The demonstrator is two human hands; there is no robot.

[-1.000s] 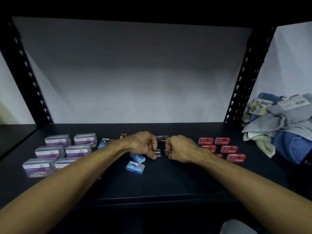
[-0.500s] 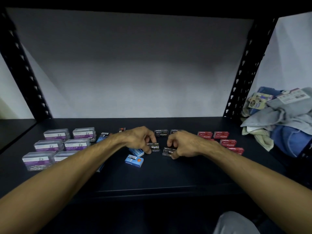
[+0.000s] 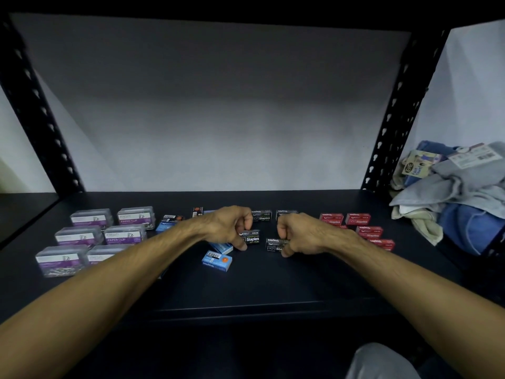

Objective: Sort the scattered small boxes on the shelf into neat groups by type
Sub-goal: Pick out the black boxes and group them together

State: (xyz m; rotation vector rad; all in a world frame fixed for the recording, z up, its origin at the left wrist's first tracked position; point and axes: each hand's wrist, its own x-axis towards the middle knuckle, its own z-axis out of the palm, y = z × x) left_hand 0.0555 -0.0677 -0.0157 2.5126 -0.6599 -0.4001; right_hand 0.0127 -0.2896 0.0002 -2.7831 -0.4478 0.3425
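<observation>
My left hand (image 3: 228, 227) pinches a black staples box (image 3: 250, 237) at mid-shelf. My right hand (image 3: 299, 234) pinches a second black staples box (image 3: 274, 244) just right of it; a small gap separates the two boxes. Two more black boxes (image 3: 261, 216) stand behind the hands. Clear paper-clip boxes with purple labels (image 3: 124, 236) form a block at the left. Red staples boxes (image 3: 358, 218) are grouped at the right. Blue staples boxes (image 3: 216, 260) lie loose under and behind my left wrist.
A pile of folded towels (image 3: 459, 198) with tags lies on the shelf's right end. Black perforated uprights (image 3: 393, 116) stand at both back corners. The dark shelf front edge (image 3: 246, 310) runs below my forearms.
Both hands with their black boxes have drawn slightly apart, and the right-hand box sits a little nearer to me. The camera has tilted slightly.
</observation>
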